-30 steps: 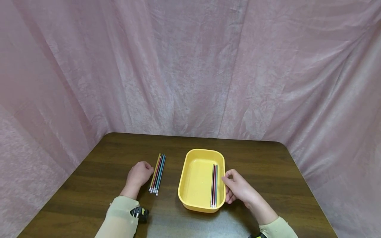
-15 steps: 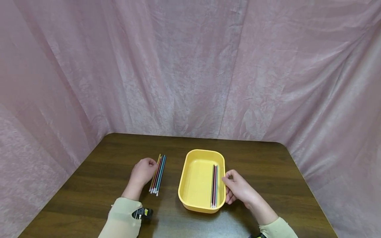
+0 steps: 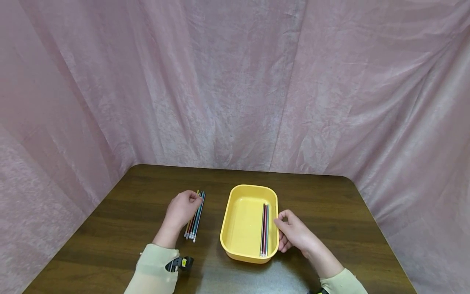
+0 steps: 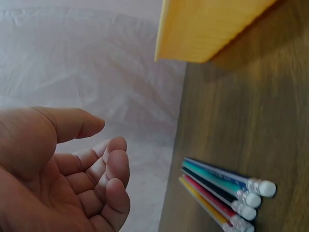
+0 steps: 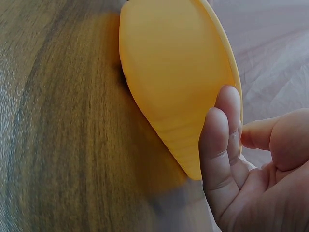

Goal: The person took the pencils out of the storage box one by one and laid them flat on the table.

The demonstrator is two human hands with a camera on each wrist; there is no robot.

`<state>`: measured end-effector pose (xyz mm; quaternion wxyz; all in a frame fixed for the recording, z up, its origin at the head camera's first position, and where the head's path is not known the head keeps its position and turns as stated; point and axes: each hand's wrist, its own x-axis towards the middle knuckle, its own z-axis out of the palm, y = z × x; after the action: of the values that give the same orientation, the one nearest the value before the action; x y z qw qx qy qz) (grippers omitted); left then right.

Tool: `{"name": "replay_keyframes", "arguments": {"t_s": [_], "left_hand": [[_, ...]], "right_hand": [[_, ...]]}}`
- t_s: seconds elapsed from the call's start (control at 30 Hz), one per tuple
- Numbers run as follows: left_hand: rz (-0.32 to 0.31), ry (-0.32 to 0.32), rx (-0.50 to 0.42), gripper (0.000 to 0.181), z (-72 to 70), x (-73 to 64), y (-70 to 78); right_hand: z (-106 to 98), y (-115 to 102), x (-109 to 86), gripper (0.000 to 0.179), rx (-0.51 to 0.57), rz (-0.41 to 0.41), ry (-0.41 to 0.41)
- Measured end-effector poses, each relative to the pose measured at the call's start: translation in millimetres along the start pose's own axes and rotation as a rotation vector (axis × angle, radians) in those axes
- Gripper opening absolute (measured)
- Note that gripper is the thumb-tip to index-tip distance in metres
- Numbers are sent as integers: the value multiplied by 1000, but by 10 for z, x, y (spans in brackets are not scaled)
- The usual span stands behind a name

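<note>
My left hand [image 3: 183, 208] hovers over a small bunch of pencils [image 3: 196, 226] lying on the table, hiding their upper left part in the head view. Its fingers are loosely bent with a gap to the thumb, and the left wrist view shows nothing between them. White eraser ends [image 4: 266, 188] of the pencils point toward the person. A yellow plastic tray [image 3: 238, 228] stands in the middle, with several pencils [image 3: 264, 230] lying along its right side. My right hand [image 3: 295, 234] pinches the tray's right rim, thumb inside and fingers [image 5: 215, 145] against the outer wall.
The dark wooden table [image 3: 330, 204] carries the tray and the loose pencils, with a strip of tabletop between them. Pink curtains [image 3: 242, 102] hang behind the table and at both sides. A wrist camera [image 3: 180, 263] is strapped at the left sleeve.
My left hand has moved right and slightly away from the body, from beside the loose pencils to over them. My right hand and the tray have stayed in place.
</note>
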<state>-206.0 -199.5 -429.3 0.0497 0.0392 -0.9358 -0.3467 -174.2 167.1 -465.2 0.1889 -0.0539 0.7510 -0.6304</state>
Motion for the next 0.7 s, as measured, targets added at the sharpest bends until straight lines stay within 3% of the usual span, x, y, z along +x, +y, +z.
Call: {"name": "replay_keyframes", "arguments": {"t_s": [0.7], "left_hand": [[81,-5,-53,16,204,-111,402]], "right_hand": [[-1,-5,4,21,-9,2,0]]}}
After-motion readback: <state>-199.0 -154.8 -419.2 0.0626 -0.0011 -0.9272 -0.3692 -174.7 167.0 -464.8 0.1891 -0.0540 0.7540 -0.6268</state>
